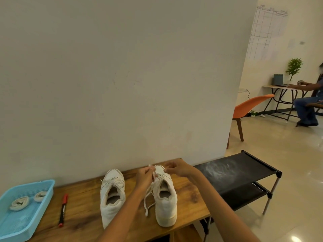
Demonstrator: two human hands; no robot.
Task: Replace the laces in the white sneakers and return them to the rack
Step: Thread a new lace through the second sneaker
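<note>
Two white sneakers stand heel-toward-me on the wooden table [83,203]. The left sneaker [111,194] has its lace crossed through the eyelets. Over the toe end of the right sneaker [166,201], my left hand [145,177] pinches a white lace [148,198] and holds it up. A loose end of that lace hangs down the shoe's left side onto the table. My right hand [176,168] hovers just right of the left hand, fingers curled at the lace near the front eyelets.
A light blue tray [47,191] at the table's left holds two coiled laces [26,201]. A red and black marker [63,210] lies beside it. A black two-tier shoe rack [244,173] stands right of the table. An orange chair and a seated person are far right.
</note>
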